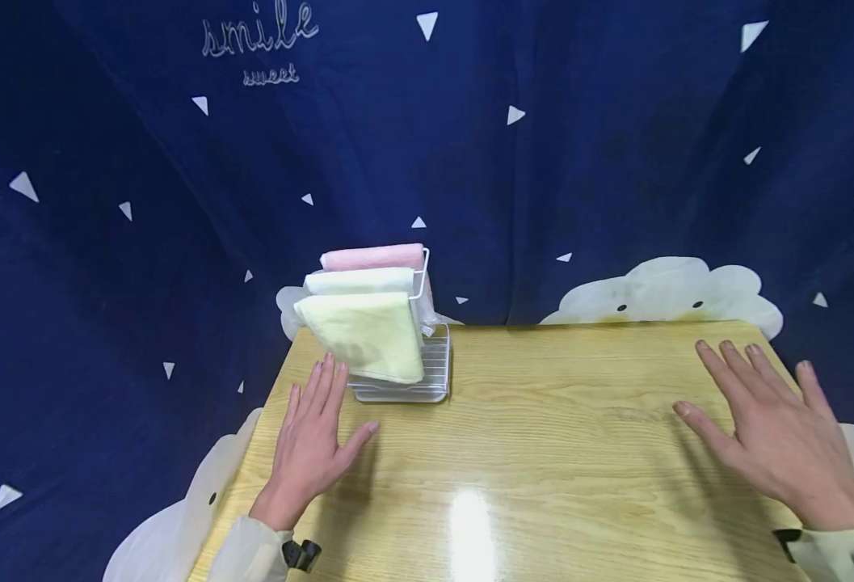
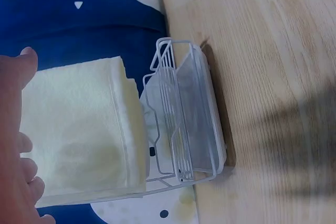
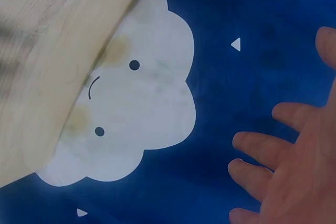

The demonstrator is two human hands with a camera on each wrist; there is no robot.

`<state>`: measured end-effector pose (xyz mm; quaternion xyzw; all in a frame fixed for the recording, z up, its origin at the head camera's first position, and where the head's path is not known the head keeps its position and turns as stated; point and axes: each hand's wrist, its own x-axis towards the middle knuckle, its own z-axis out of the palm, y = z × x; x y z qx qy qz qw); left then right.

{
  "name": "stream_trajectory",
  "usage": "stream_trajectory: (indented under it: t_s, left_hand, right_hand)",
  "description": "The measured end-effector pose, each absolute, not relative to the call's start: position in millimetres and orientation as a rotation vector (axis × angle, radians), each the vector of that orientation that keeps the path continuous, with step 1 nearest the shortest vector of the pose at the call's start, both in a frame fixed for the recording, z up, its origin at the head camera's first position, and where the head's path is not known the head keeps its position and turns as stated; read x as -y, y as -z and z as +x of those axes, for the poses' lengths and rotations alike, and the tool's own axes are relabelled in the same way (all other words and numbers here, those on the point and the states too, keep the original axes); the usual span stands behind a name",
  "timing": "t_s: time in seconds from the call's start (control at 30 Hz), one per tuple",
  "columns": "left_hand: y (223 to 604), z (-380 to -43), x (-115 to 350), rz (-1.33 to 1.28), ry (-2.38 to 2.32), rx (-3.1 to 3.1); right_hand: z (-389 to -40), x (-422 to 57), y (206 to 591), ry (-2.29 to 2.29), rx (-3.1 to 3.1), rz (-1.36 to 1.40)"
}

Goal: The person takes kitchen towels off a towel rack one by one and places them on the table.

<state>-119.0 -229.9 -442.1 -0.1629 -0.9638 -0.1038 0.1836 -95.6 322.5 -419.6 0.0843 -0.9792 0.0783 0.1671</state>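
Note:
A white wire rack (image 1: 437,364) stands at the table's back left. Three cloths hang on it: a pale yellow towel (image 1: 364,335) in front, a white towel (image 1: 361,280) behind it and a pink towel (image 1: 376,257) at the back. My left hand (image 1: 310,444) is held with straight fingers just before the yellow towel (image 2: 79,135); whether the fingertips touch it I cannot tell. Over the table's right side my right hand (image 1: 783,428) is spread, holding nothing. Only blue cloth lies beyond its fingers in the right wrist view.
The wooden table (image 1: 557,420) has a light glare near its front. A dark blue curtain (image 1: 470,145) with white triangles and cloud shapes hangs behind and around it. Clear plastic (image 1: 430,319) shows beside the rack's hanging towels.

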Motion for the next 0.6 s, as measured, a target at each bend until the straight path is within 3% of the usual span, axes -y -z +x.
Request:
stream_trajectory:
  t_s: [0.6]
  left_hand:
    - [442.9,-137.2,239.7,-0.297,0.716,2.567]
  right_hand:
    - [-99.7,-307.6,416.9,-0.274,2.785,0.274]
